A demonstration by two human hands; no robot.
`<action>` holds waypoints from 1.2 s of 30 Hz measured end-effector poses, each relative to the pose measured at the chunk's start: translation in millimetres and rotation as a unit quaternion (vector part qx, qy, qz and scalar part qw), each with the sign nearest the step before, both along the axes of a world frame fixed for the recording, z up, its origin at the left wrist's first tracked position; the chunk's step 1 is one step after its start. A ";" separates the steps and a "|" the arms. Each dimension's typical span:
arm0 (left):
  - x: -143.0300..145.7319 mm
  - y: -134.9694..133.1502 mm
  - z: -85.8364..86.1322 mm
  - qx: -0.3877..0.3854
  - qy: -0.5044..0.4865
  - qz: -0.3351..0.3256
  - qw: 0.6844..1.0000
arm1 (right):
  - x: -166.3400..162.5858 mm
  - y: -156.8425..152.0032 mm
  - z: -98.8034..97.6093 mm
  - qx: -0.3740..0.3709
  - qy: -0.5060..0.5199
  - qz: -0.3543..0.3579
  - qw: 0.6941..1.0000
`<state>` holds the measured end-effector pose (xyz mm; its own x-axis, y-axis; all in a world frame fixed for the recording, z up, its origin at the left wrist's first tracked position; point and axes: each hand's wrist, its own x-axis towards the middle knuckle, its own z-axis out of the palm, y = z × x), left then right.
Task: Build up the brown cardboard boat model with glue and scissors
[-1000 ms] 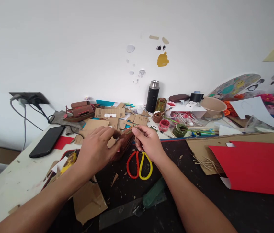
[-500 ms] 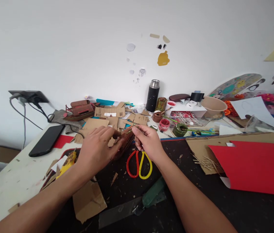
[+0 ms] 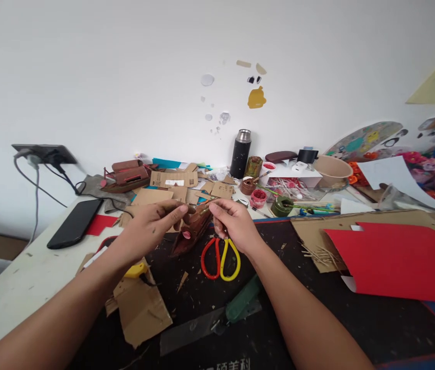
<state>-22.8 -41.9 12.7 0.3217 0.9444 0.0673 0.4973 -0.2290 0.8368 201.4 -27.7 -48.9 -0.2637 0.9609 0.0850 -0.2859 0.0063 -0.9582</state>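
A dark brown, boat-shaped cardboard model [image 3: 188, 236] with a small pink spot on its side rests on the black mat between my hands. My left hand [image 3: 153, 226] is at its left, thumb and fingertips pinched together just above it; what they hold, if anything, cannot be made out. On the other side, my right hand [image 3: 233, 221] is closed in a pinch at the model's far right end, and its fingertips cover whatever is between them. Just below that hand lie scissors [image 3: 230, 262] with one red and one yellow handle loop, their blades hidden.
A green-handled cutter [image 3: 240, 303] lies on the black mat [image 3: 279, 288] near cardboard scraps [image 3: 144, 313]. Paint jars [image 3: 258, 198], a black flask [image 3: 241, 154] and another brown model [image 3: 128, 174] stand behind. A phone [image 3: 74, 223] is at left, red paper [image 3: 398, 262] at right.
My left hand has lifted off the brown model and drawn slightly left, uncovering its side and the pink spot. My right hand stays almost in place. The view has shifted slightly.
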 end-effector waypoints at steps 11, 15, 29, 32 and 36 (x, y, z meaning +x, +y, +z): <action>-5.0 6.1 -11.1 -0.177 -0.100 -0.111 0.973 | 1.9 -1.1 0.2 -0.007 -0.016 0.053 0.998; -5.3 5.9 -10.8 -0.195 -0.110 -0.116 0.968 | 2.3 -1.8 -0.6 -0.015 -0.018 0.059 0.998; -5.9 9.3 -21.4 -0.239 -0.148 -0.126 0.951 | -0.1 -2.3 -4.2 -0.022 -0.016 0.057 0.998; -3.1 7.7 -19.8 -0.245 -0.157 -0.130 0.948 | 0.1 -1.6 -5.0 -0.023 -0.019 0.057 0.998; -0.4 7.0 -20.1 -0.251 -0.164 -0.126 0.946 | 0.0 -1.6 -4.9 -0.023 -0.022 0.054 0.998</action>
